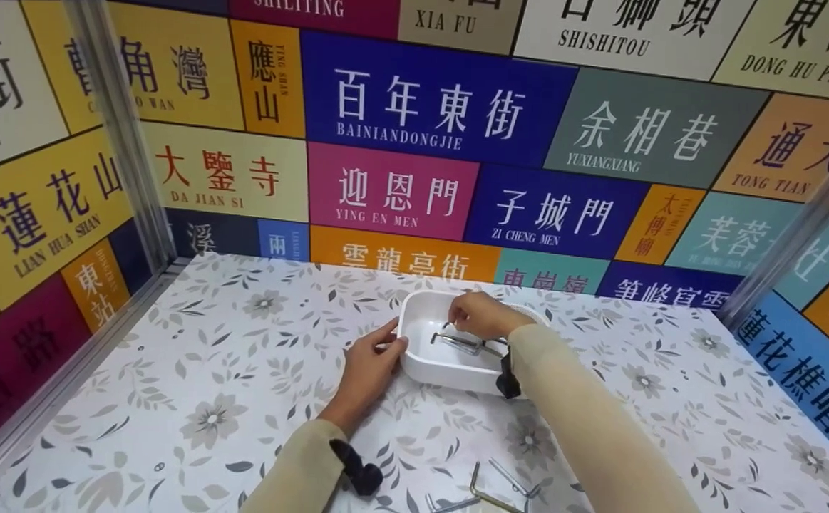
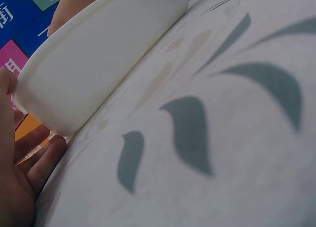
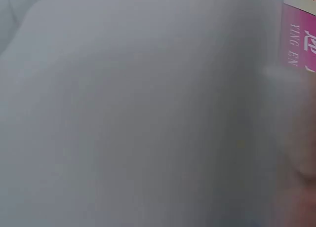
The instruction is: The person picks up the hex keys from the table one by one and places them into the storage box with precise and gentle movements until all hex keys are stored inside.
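Observation:
A white rounded basin (image 1: 450,377) stands on the table, with several L-shaped hex keys (image 1: 457,343) lying inside. My left hand (image 1: 371,363) grips the basin's left side; in the left wrist view its thumb is at the rim and its fingers are lower on the outer wall. Over the basin's interior, my right hand (image 1: 485,315) has curled fingers pinching a hex key (image 1: 447,326), of which only a short end shows. The right wrist view is mostly filled by a blurred pale surface, and it does not show what the fingers hold.
More L-shaped hex keys (image 1: 482,491) lie at the table's front edge, between the forearms. A floral cloth (image 1: 243,370) covers the table. Printed panels (image 1: 428,92) and metal posts (image 1: 125,135) border the back and sides.

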`<state>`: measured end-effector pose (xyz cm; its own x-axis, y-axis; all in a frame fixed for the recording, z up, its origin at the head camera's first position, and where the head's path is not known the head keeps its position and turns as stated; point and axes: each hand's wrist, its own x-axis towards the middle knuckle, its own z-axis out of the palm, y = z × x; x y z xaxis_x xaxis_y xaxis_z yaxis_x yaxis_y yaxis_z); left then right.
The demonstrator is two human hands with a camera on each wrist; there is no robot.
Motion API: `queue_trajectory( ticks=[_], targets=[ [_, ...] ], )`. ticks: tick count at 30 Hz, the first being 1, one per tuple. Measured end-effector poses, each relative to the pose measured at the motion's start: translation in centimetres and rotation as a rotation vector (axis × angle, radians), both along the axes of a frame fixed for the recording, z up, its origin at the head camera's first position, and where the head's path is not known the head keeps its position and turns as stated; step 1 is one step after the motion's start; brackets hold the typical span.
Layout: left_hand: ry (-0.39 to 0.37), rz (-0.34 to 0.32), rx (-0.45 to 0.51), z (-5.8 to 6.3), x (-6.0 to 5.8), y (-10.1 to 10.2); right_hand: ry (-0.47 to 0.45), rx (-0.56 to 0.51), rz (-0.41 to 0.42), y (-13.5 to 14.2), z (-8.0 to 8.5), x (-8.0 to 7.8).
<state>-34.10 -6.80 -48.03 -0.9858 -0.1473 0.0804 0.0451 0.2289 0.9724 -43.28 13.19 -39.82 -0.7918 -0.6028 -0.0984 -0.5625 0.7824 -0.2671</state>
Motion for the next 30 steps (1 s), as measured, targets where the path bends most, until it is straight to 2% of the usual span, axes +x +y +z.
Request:
queue_trajectory(
  ticks=[8,12,19,26,30],
  targets=[
    [0.042,-0.018,0.015,-0.2,0.0,0.1,0.027,-0.028,-0.012,-0.2,-1.6,-0.2],
    [0.032,-0.017,-0.003,-0.2,0.0,0.1,0.023,-0.039,-0.028,-0.3,-1.8,-0.3],
    [0.064,-0.008,-0.005,-0.1,0.1,-0.2,0.047,-0.049,-0.073,-1.0,-2.2,-0.3],
    [0.057,-0.003,-0.023,-0.3,0.3,-0.3,-0.019,-0.012,-0.174,-1.9,-2.5,0.2],
    [0.048,-0.005,-0.026,-0.1,0.2,-0.4,0.003,-0.015,-0.168,-2.0,-2.7,0.1]
  ],
)
